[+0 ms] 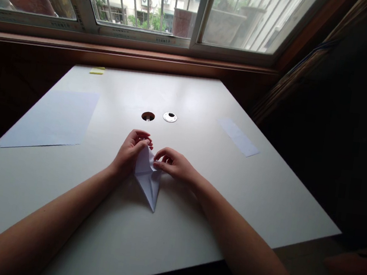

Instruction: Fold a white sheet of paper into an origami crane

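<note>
A piece of folded white paper is held between my two hands over the middle of the white table. It has a long pointed end aimed toward me and several creases. My left hand grips its upper left edge, thumb on the near face and fingers curled behind. My right hand pinches the right side of the paper between thumb and fingers. The parts of the paper behind my fingers are hidden.
Flat white sheets lie at the left. A narrow paper strip rests at the right. Beyond my hands are a round cable hole and its cover. Yellow sticky notes lie near the far edge, below a window.
</note>
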The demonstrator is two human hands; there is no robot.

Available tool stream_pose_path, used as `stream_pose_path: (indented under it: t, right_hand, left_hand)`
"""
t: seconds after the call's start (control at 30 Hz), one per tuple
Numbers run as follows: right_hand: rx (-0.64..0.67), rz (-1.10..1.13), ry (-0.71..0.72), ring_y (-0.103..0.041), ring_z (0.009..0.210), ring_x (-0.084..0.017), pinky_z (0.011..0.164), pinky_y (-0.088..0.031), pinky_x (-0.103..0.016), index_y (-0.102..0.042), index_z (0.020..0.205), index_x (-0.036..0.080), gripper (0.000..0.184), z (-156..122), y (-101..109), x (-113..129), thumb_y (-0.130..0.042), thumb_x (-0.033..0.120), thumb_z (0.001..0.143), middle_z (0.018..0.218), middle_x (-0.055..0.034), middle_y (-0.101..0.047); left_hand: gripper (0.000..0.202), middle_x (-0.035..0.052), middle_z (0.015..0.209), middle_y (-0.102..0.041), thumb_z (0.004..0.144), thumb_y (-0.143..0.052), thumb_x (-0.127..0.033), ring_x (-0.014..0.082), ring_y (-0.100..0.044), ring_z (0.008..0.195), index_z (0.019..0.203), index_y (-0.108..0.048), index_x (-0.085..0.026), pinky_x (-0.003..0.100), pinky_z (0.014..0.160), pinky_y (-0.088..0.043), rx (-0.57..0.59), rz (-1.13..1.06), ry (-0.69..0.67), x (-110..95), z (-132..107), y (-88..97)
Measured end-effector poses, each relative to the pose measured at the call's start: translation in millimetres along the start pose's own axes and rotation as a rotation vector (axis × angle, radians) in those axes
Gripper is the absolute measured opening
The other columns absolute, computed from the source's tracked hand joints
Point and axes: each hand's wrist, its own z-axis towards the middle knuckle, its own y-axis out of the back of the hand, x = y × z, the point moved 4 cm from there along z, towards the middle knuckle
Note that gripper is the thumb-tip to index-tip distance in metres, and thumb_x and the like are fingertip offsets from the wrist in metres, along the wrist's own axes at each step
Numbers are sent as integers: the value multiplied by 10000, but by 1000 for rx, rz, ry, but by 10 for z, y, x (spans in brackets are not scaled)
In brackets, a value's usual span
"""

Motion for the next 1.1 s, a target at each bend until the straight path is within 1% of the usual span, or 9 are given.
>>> stream_pose_path:
  t: [0.07,0.17,0.3,0.4,0.53,0.63,0.73,0.9,1.1]
  right_hand:
    - [-3,12,-18,-543,715,-120,690,-425,-259,-666,948,195,212,-3,5,6,-716,360,824,839,-3,-654]
    - [-11,22,-30,-539,713,-127,673,-418,-260,-658,940,195,233,-10,16,15,-717,383,817,814,0,-641]
    - [-22,33,-50,-520,694,-124,646,-406,-252,-648,928,194,242,-19,32,17,-717,392,809,794,6,-622]
    - [-38,46,-65,-502,674,-117,634,-402,-247,-641,922,191,244,-23,41,14,-713,392,805,784,11,-613]
    - [-50,70,-61,-503,670,-113,627,-394,-244,-633,907,189,233,-26,43,11,-716,375,795,784,15,-611]
    - [-56,81,-51,-496,669,-108,630,-391,-245,-629,896,190,206,-29,44,9,-708,355,801,791,21,-608]
    - [-52,62,-35,-498,681,-109,648,-395,-251,-630,895,191,184,-31,43,18,-698,339,807,798,23,-610]
    - [-40,15,-31,-508,688,-115,662,-399,-256,-624,901,190,195,-34,36,36,-664,370,838,802,17,-620]
    - [-68,-48,-31,-532,731,-127,681,-402,-262,-626,919,191,268,-40,50,37,-589,456,901,842,6,-636]
  left_hand:
    - [222,11,915,-632,828,-659,-279,152,-648,827,1019,-580,-198,274,755,-519,4,18,-3,-3,-2,-3]
    - [236,18,962,-633,840,-672,-317,162,-649,896,1024,-577,-205,322,857,-534,12,35,-17,-11,-18,-12]
    - [254,44,1082,-609,848,-686,-375,192,-640,1021,1001,-572,-208,371,931,-533,3,70,-79,-25,-35,-11]
    - [246,69,1180,-569,843,-689,-400,219,-627,1089,909,-584,-188,391,955,-535,14,115,-112,-37,-36,-10]
    - [267,92,1216,-538,815,-715,-388,272,-591,1177,759,-586,-161,412,978,-540,81,172,-102,-55,-40,-35]
    - [235,89,1219,-532,814,-708,-356,279,-589,1185,745,-602,-157,434,990,-545,127,163,-98,-67,-47,-57]
    - [219,78,1203,-537,827,-682,-317,270,-596,1180,717,-589,-152,455,1013,-540,143,120,-100,-62,-46,-63]
    - [268,74,1178,-549,836,-664,-284,245,-624,1135,657,-526,-141,472,1020,-541,106,122,-76,-19,-25,-45]
    - [318,73,1172,-543,860,-646,-314,227,-637,1110,647,-486,-139,445,973,-580,47,150,-97,11,-11,-18]
